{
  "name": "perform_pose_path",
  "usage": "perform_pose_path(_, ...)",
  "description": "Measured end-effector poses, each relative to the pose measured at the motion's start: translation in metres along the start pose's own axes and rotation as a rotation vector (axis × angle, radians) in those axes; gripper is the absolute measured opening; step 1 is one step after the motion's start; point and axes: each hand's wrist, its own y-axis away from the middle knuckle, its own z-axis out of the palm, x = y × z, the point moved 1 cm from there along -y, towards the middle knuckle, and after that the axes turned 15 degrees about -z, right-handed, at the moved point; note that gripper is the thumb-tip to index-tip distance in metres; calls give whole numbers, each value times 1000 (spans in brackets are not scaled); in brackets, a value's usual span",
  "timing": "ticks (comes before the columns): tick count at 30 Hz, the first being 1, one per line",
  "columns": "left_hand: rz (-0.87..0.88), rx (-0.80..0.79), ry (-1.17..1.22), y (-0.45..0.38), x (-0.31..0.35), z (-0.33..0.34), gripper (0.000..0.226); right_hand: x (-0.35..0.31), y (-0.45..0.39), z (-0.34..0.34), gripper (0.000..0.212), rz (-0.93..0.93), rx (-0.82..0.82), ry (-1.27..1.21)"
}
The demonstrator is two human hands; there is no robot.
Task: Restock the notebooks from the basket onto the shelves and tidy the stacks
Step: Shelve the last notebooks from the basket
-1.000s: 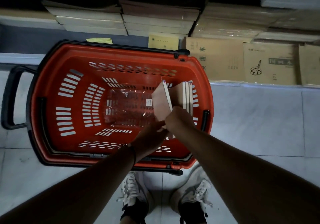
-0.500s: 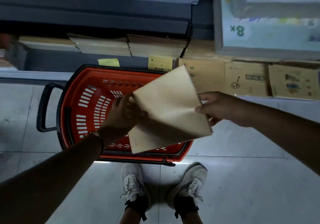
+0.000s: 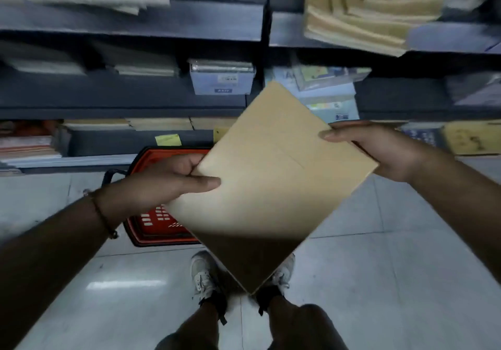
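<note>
A stack of tan kraft-cover notebooks (image 3: 273,176) is held flat in front of me, turned like a diamond. My left hand (image 3: 173,179) grips its left corner, thumb on top. My right hand (image 3: 379,149) grips its right corner, thumb over the upper edge. Below and behind the stack, the red basket (image 3: 157,222) stands on the floor, mostly hidden by the notebooks and my left arm. Dark grey shelves (image 3: 130,95) rise ahead, carrying stacks of tan notebooks (image 3: 360,16) at the upper right and on the low tier (image 3: 162,124).
A wrapped pack with a white label (image 3: 222,77) sits on the middle shelf. Pale blue packs (image 3: 325,92) lie right of it. Yellow price tags (image 3: 168,139) hang on the low shelf edge. My shoes (image 3: 202,273) stand on grey floor tiles.
Both hands have lifted the notebooks out of the basket and raised them toward the shelves. My view has tilted up, showing higher shelf tiers.
</note>
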Motion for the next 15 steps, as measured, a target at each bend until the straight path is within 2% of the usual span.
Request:
perform_pose_path(3, 61, 54, 65, 52, 35, 15, 37, -38, 49, 1, 29, -48, 114, -158)
perform_pose_path(6, 134, 119, 88, 101, 74, 23, 45, -75, 98, -2, 35, -125, 153, -367)
perform_pose_path(9, 223, 145, 90, 146, 113, 28, 54, -107, 139, -7, 82, -252, 77, -581)
perform_pose_path(10, 244, 146, 108, 159, 125, 30, 56, -116, 151, -6, 84, -300, 26, -612)
perform_pose_path(12, 291, 135, 156, 183, 148, 32, 49, -131, 170, -3, 75, -370, -46, -611)
perform_pose_path(15, 368, 153, 216, 213, 180, 36, 36, -149, 192, 5, 65, -409, -17, -487)
